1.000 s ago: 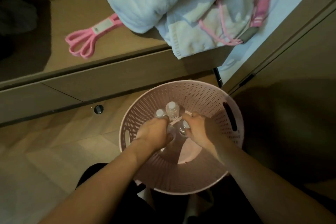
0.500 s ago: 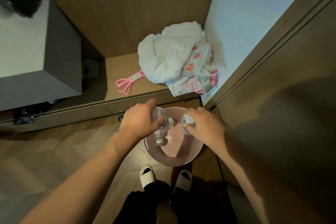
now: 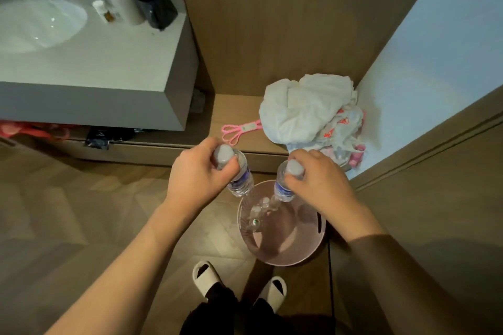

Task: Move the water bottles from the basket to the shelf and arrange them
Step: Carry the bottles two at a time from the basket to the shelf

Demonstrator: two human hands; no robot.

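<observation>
My left hand (image 3: 197, 175) grips a clear water bottle (image 3: 241, 178) by its white cap, high above the floor. My right hand (image 3: 317, 181) grips a second water bottle (image 3: 283, 190) the same way, at about the same height. Both bottles have blue labels and hang over the pink perforated basket (image 3: 288, 253) on the floor below. More clear bottles (image 3: 261, 208) stand inside the basket. The low wooden shelf (image 3: 236, 109) lies just beyond the basket.
A heap of white cloth (image 3: 304, 111) and a pink band (image 3: 239, 130) lie on the shelf. A grey counter (image 3: 109, 73) with a basin (image 3: 35, 22), white mug (image 3: 125, 3) and black pouch (image 3: 156, 7) juts out at left. My slippered feet (image 3: 236, 283) stand before the basket.
Both hands rose out of the basket, each lifting a bottle by its cap. I stood up, so the basket now looks small and far below.
</observation>
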